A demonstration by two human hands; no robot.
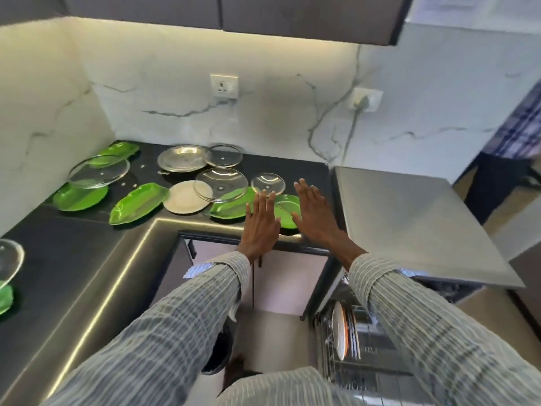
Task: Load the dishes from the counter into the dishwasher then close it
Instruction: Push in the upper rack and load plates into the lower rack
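A person in striped grey sleeves reaches both hands over a dark stone kitchen counter (87, 244) that wraps around a corner. The left hand (260, 222) and the right hand (314, 213) are flat, palms down, fingers straight and close together, holding nothing. Both hover above a round green plastic plate (288, 210) at the counter's front edge, which shows in the gap between them. Just beyond the fingertips lies a small clear glass lid (268, 183); whether any finger touches it cannot be told. To the left sit a larger clear glass lid (221, 183), a round beige plate (184, 197), leaf-shaped green plastic trays (137, 207) and a round steel plate (182, 158). At lower right, below the right forearm, the open dishwasher's wire rack (330, 341) holds a few plates standing on edge (339, 332). A brushed steel worktop (409, 221) sits above it.
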